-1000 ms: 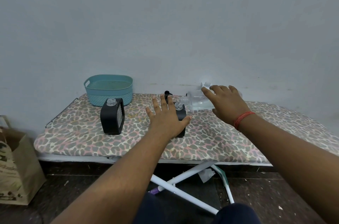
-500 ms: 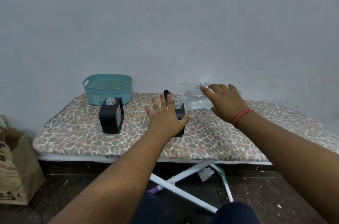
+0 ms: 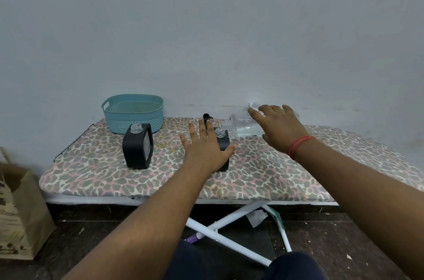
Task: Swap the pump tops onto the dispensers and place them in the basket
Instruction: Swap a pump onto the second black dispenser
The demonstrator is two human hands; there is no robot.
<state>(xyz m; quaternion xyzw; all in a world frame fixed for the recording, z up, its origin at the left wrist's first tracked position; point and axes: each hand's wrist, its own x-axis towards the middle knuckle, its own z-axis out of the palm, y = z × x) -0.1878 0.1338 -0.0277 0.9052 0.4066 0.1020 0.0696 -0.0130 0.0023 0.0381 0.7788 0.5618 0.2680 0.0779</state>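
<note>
I'm seeing no readable writing on anything; the brown paper bag point(image 3: 17, 213) at far left is showing a dark print too blurred for me to read. Two black square dispensers are standing upright on the leopard-print ironing board point(image 3: 275, 172), both with bare clear threaded necks, no pumps on. The left dispenser point(image 3: 137, 145) is sitting just in front of the teal basket point(image 3: 133, 112), near the board's left end. The second dispenser point(image 3: 222, 151) is standing mid-board, partly covered by my left hand point(image 3: 205, 148), which is hovering in front of it with fingers straight and spread, holding nothing; I can't tell if the thumb is touching it. A black pump top point(image 3: 207, 117) is lying behind that hand, near the wall edge. A clear bottle point(image 3: 241, 125) is lying on its side, neck pointing left, close to the wall. My right hand point(image 3: 278, 127) is reaching over it, fingers loosely extended, not wrapped round it; contact I can't confirm. A red thread point(image 3: 298, 145) is circling that wrist. The basket is sitting at the back left corner, against the wall. The board's right half and front strip are offering open surface; white legs point(image 3: 229, 229) are crossing underneath.
</note>
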